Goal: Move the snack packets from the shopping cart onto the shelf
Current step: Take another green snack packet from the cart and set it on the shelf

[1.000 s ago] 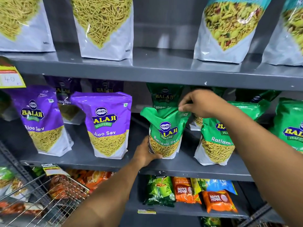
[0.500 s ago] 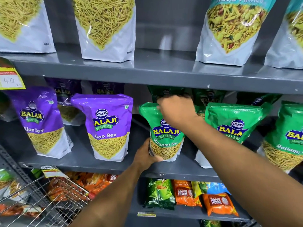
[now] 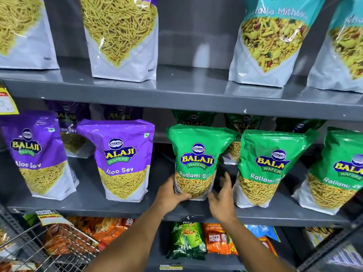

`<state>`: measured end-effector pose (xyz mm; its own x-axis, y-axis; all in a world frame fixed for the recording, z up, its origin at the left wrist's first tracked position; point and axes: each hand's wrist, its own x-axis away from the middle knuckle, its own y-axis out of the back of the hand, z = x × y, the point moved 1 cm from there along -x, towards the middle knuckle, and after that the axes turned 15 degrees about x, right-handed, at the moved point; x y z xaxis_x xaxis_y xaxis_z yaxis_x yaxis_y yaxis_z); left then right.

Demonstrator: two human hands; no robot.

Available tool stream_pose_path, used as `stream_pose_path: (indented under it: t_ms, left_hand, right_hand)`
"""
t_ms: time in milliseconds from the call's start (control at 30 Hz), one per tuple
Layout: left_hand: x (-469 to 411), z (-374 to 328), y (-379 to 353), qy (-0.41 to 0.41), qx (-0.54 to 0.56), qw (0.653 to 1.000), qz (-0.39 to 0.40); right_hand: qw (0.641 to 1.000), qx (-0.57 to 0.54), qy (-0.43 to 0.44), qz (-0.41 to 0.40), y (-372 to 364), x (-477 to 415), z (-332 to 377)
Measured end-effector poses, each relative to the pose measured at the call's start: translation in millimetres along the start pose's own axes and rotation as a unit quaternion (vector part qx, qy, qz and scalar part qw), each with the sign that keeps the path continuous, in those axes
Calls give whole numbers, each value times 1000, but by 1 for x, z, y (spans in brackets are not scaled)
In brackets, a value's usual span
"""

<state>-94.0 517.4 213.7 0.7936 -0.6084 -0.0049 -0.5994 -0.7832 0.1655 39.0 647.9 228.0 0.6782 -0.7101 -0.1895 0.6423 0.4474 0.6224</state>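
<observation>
Green foil glints at the centre of a supermarket aisle, where a person's left hand [image 3: 172,193] clamps its grip on the lower left corner of a green "Ratlami Sev" stand-up snack pouch [image 3: 196,161], thumb across the clear window. The pouch stands upright on the front edge of the grey metal middle shelf [image 3: 121,210]. Just right of that grip, the right hand [image 3: 222,199] hovers with fingers spread apart, near the pouch's lower right corner; it is blurred, and whether it touches the pouch cannot be told.

Below and left of the grip, the wire frame of a steel shopping cart [image 3: 64,246] fills the corner, with orange packets [image 3: 59,238] seen through its mesh. Directly below the hands, a lower shelf carries a dark green tea packet [image 3: 186,242] and an orange tea packet [image 3: 216,238].

Left of the grip stands a purple "Aloo Sev" pouch [image 3: 123,160], with another purple pouch [image 3: 37,154] further left. Right of the grip, a second green pouch [image 3: 269,165] leans slightly, and a third [image 3: 339,171] sits at the frame's edge. More purple and green pouches stand in shadow behind them.

Above the grip, the upper shelf [image 3: 186,95] holds large white pouches of yellow sev [image 3: 121,38] and a teal-topped mixture pouch [image 3: 273,42].
</observation>
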Motion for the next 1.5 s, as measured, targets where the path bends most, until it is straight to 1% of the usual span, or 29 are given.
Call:
stream_pose_path:
  t_ms: [67,133,267,300,333,400,433,467,500,533,567,600,633,667,700,767,867,900,933,1067,1167,1300,1333,1400,1433,1467,1500]
  left_hand:
    - [-1,2,-1,-1,-2,1000,3]
    - [1,1,-3,-8,-3,1000,8]
    - [6,-2,-6,-15,8,1000,21]
    - [9,-3,-6,-21,10,1000,18]
    - [13,-4,-7,-42,-2,999,-9]
    - [28,1,-7,-106,-74,985,-113]
    - [40,0,-18,-153,-112,971,-148]
    - [56,2,-27,-190,-134,961,-147]
    - [70,0,-39,-205,-142,964,-98]
    - [79,-4,-57,-207,-138,968,-31]
    - [83,-8,-76,-190,-127,973,32]
    - [82,-12,-96,-158,-113,978,79]
    - [75,-19,-111,-123,-96,983,95]
    - [64,-24,-128,-92,-81,988,95]
    - [49,-27,-140,-54,-70,992,93]
    - [23,-34,-160,-11,-80,992,97]
    - [-3,-37,-176,-1,-135,987,89]
    - [-6,-37,-179,-3,-134,988,81]
    - [-9,-38,-186,-15,-127,989,71]
    - [-12,-34,-204,-19,-103,993,48]
    - [-18,-28,-211,-6,-104,993,61]
    - [-19,-30,-215,-1,-112,992,67]
    - [-20,-30,-216,2,-111,991,69]
    - [-16,-34,-216,6,-106,991,82]
    - [-12,-35,-213,7,-98,992,85]
    - [-5,-37,-209,-1,-85,993,79]
    - [7,-35,-200,-16,-60,996,61]
  right_hand:
    - [997,-5,-8,78,-5,-7,-15]
    - [994,9,2,111,-7,-12,-27]
    - [993,12,34,116,-4,-11,-32]
    - [993,5,46,107,-1,-8,-29]
    - [995,-8,46,92,5,-3,-23]
    - [998,-38,41,35,13,13,-14]
    - [997,-43,53,-21,26,18,-17]
    - [994,-42,65,-80,38,27,-14]
    - [985,-51,78,-145,54,30,-11]
    - [972,-65,77,-215,74,27,-11]
    - [954,-93,69,-277,94,18,-14]
    - [936,-124,52,-325,118,6,-18]
    - [922,-158,35,-353,140,-9,-21]
    - [915,-177,19,-363,163,-25,-23]
    - [917,-185,11,-354,184,-40,-21]
    - [936,-167,13,-308,217,-66,-17]
    - [970,-110,43,-212,237,-94,-15]
    - [977,-92,47,-187,239,-100,-16]
    - [980,-83,42,-178,243,-105,-23]
    - [972,-104,27,-209,254,-114,-36]
    - [972,-89,20,-216,259,-120,-41]
    - [966,-81,21,-245,264,-124,-45]
    - [965,-92,25,-243,261,-120,-46]
    - [960,-150,28,-233,249,-102,-49]
    - [956,-165,26,-241,238,-88,-54]
    - [951,-145,27,-270,227,-70,-60]
    - [947,-95,43,-303,212,-51,-62]
